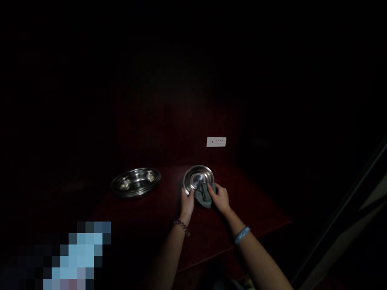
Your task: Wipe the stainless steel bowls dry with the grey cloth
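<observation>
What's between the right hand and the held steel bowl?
In the head view, a green cloth, held by the right hand against the steel bowl.

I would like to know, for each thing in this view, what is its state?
Steel bowl: held in the left hand, hollow side showing
Dark cloth: bunched, held against the bowl by the right hand
Steel basin: open side up, on the table
Wall socket: nothing plugged in
Blue wristband: worn on the right arm
</observation>
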Tool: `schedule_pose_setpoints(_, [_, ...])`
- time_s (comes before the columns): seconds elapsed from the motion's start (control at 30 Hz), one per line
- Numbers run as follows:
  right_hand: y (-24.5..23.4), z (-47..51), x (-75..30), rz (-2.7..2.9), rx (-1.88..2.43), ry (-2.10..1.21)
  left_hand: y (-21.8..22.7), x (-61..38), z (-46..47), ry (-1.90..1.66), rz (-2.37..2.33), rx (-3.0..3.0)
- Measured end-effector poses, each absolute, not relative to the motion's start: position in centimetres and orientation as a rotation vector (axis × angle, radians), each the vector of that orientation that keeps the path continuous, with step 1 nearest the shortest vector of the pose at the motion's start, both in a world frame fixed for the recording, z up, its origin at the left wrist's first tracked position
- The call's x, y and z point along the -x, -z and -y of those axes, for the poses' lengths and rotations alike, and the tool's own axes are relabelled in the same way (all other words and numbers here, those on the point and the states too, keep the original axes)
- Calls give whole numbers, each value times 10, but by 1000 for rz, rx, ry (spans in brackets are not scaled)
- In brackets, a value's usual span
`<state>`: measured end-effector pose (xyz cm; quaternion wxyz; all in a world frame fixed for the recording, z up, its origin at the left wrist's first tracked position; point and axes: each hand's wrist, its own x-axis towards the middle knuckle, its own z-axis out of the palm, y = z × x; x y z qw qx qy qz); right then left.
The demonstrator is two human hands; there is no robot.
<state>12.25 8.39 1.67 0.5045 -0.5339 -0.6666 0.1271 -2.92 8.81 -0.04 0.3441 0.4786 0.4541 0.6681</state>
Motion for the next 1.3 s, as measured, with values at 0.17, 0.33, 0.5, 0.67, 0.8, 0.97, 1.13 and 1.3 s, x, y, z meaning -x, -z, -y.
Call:
schedule_pose_setpoints(0.17, [-20,-81,-123,1635,1347,-283,-6,28,-83,-1719,-1194,-967])
schedule_pose_setpoints(0.33, [-21,-81,-124,1616,1388,-267,-10,31,-80,-1703,-1194,-934])
schedule_pose_setpoints(0.5, [-18,-84,-125,1558,1399,-250,-11,33,-79,-1708,-1206,-990])
schedule_pose_setpoints(0.67, [-14,-91,-124,1542,1294,-338,-12,31,-80,-1788,-1122,-949])
schedule_pose_setpoints(0.8, [-11,-95,-124,1523,1229,-397,-9,27,-84,-1750,-1048,-1054])
schedule_pose_setpoints(0.97, [-11,-93,-123,1550,1232,-415,-4,21,-86,-1716,-968,-1214])
schedule_pose_setpoints(1.13, [-8,-94,-122,1620,1230,-464,-5,20,-88,-1770,-969,-1154])
schedule_pose_setpoints(1.3, [-6,-95,-122,1620,1239,-455,-1,21,-92,-1777,-1003,-1081])
